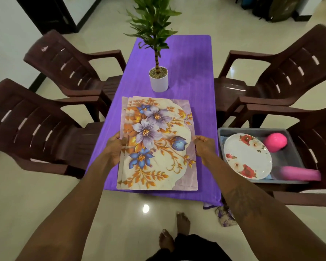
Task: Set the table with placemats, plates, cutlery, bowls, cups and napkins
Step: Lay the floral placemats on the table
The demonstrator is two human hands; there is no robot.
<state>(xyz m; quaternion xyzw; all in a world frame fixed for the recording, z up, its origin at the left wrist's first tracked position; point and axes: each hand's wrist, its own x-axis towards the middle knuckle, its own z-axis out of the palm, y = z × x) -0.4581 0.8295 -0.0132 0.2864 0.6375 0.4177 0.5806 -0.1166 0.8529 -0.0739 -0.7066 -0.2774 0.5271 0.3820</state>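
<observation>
Placemats, a fanned stack of thin rectangular mats printed with purple, blue and orange flowers (158,147), are held at both sides. Our left hand (114,147) grips the left edge and our right hand (205,146) pinches the right. We judge this steadies the stack for peeling one off. It seems to rest on the near end of the purple-clothed counter (196,72). Just right, a grey plastic tray (222,132) on a brown chair (318,119) keeps a white plate with red flowers (247,157) and pink cups (276,142) within reach.
</observation>
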